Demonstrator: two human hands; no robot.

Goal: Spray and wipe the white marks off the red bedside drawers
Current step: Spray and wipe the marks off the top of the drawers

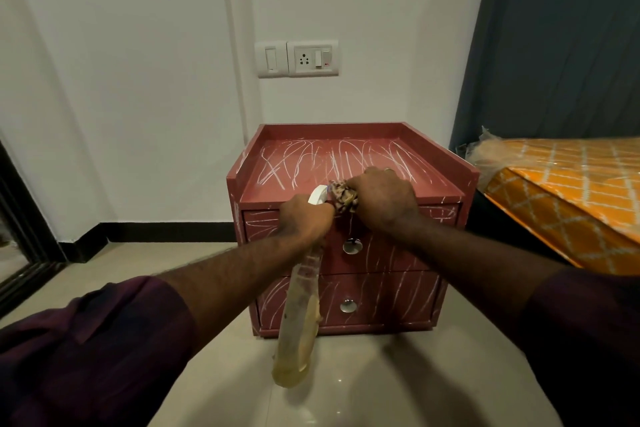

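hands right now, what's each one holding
Left hand: grips the spray bottle near its white head.
Right hand: clutches the bunched cloth at the red drawers' top front edge.

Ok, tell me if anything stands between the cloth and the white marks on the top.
Nothing visible does. The right hand grips the cloth at the front edge of the top; the marks begin right behind it. The bottle in the left hand sits just left of the cloth, not in its path.
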